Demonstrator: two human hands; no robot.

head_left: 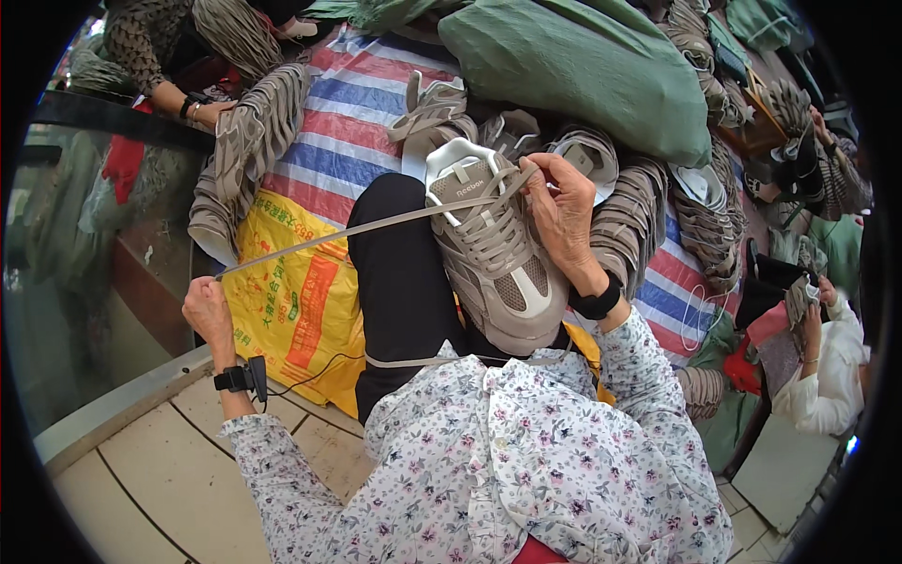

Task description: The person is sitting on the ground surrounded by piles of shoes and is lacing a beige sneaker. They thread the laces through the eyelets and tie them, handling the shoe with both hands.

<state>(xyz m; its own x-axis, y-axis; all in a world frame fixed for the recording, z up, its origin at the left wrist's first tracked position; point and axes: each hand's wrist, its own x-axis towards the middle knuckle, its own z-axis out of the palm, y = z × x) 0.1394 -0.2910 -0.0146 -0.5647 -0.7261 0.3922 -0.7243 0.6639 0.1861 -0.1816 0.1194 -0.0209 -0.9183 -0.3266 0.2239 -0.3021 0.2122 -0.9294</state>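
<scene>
A beige and grey sneaker (pixel 511 282) rests on my lap, toe towards me, its lacing crossed over the tongue. Pulled out to the left, a flat beige shoelace (pixel 352 230) runs taut from the sneaker's upper eyelets to my left hand (pixel 208 311), whose fingers are closed on its end. My right hand (pixel 564 207) pinches lace at the top right of the sneaker, beside the collar; how much lace sits between thumb and finger is partly hidden. A strip of similar lace (pixel 413 362) lies across my lap below the toe.
A yellow printed bag (pixel 301 301) lies left of my knee on a striped tarp (pixel 348 103). Stacked shoe uppers (pixel 254 132) stand far left, more (pixel 631 211) to the right. A green sack (pixel 573 75) lies beyond. Other people work left and right; a glass panel (pixel 103 254) borders the left.
</scene>
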